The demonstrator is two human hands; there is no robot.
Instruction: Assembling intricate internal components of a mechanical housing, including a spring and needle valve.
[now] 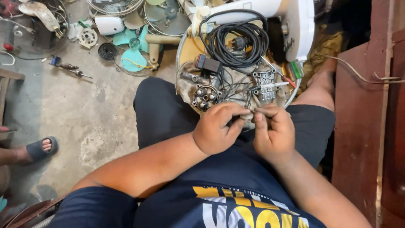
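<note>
I see both hands meeting over my lap at the near edge of the fan base (185, 90). My left hand (217, 128) is curled nearly closed, fingertips pinching thin wires (240, 99) that run up into the base. My right hand (274, 131) is closed too, pinching the same wires just beside it. A coiled black cord (236, 40) and a screwdriver (270, 85) lie beyond them.
</note>
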